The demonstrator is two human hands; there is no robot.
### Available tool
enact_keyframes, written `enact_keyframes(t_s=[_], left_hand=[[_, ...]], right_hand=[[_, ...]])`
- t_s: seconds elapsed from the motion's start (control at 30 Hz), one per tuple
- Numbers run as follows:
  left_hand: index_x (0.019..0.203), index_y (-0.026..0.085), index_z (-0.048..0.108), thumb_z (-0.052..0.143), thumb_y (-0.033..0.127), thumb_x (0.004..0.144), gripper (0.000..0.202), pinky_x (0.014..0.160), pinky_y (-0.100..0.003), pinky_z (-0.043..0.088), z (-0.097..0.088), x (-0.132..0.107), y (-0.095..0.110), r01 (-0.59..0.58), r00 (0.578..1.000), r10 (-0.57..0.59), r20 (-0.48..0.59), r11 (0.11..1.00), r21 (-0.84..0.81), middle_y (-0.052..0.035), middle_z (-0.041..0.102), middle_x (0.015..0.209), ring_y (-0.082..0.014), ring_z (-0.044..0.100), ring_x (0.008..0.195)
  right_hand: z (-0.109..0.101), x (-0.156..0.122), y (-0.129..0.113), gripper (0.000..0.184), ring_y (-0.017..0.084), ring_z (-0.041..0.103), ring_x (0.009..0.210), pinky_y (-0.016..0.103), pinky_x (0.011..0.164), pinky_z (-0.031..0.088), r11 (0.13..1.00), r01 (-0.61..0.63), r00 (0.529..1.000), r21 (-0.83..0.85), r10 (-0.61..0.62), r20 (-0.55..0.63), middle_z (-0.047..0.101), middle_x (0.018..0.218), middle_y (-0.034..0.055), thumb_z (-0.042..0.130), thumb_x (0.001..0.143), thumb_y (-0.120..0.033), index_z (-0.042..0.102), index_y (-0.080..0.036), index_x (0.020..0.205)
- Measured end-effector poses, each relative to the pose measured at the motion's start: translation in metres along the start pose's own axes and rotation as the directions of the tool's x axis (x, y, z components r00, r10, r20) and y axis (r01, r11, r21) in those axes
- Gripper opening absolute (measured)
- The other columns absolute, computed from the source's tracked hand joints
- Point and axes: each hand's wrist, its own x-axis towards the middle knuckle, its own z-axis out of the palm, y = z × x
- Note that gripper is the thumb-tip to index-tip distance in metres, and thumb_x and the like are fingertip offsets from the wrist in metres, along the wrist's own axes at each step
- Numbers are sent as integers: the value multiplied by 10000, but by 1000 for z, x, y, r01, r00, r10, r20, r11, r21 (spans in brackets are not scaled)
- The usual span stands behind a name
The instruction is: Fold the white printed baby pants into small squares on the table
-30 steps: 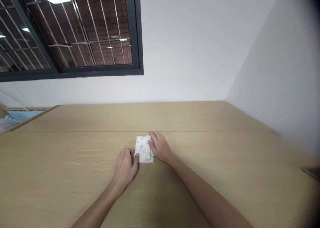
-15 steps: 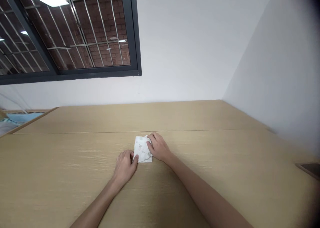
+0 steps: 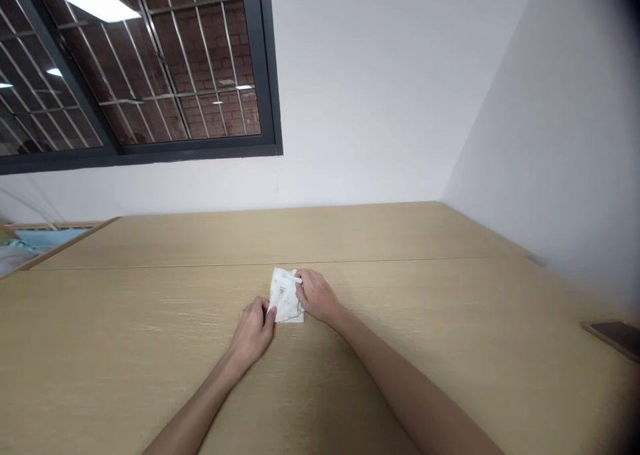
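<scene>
On the wooden tabletop (image 3: 150,368) lies a small folded white piece with faint printed pictures (image 3: 286,298), soft and layered; whether it is cloth, paper or a diaper I cannot tell. My left hand (image 3: 254,328) pinches its lower left edge, thumb on top and fingers curled at the side. At the upper right edge my right hand (image 3: 319,296) is closed on it, thumb and fingers together near a small raised white flap. The right hand covers part of that side.
Behind the table rises a white wall (image 3: 360,95) with a dark-framed, barred window (image 3: 195,147) at upper left. A seam crosses the tabletop beyond my hands. A dark recessed slot (image 3: 616,336) lies at the right. Light blue fabric (image 3: 50,238) shows past the left edge.
The right hand's fingers have shifted slightly at the upper right edge, where the white flap now stands out more. The left hand keeps its hold. The view has tilted slightly.
</scene>
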Motion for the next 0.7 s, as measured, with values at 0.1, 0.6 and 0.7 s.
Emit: enact_keyframes(t_s=[0.1,0.6,0.7], left_hand=[[913,228,485,374,431,982,241,798,-379,439,0,1,0,-8,1000,8,-3,1000,-23,-81,675,918,-247,633,858],[1397,170,432,455,388,978,472,977,-426,503,-10,13,-7,-149,980,165,114,979,-136,-142,695,1195,-246,666,1103],[1319,169,559,453,379,974,418,1068,-452,460,-15,7,0,-162,974,178,143,980,-120,-164,665,1303,-262,631,1210]], right_hand=[[-1,0,0,208,255,606,1001,387,911,480,1000,1,1000,10,-1,7,669,1053,130,392,1001,-182,559,-151,1119],[-6,5,-16,251,221,656,961,332,875,490,949,-263,965,176,255,66,728,1074,112,538,930,-160,635,-156,1161],[-6,3,-35,133,202,648,797,293,743,486,935,-305,952,181,295,85,735,894,60,607,890,-183,669,-183,1008]])
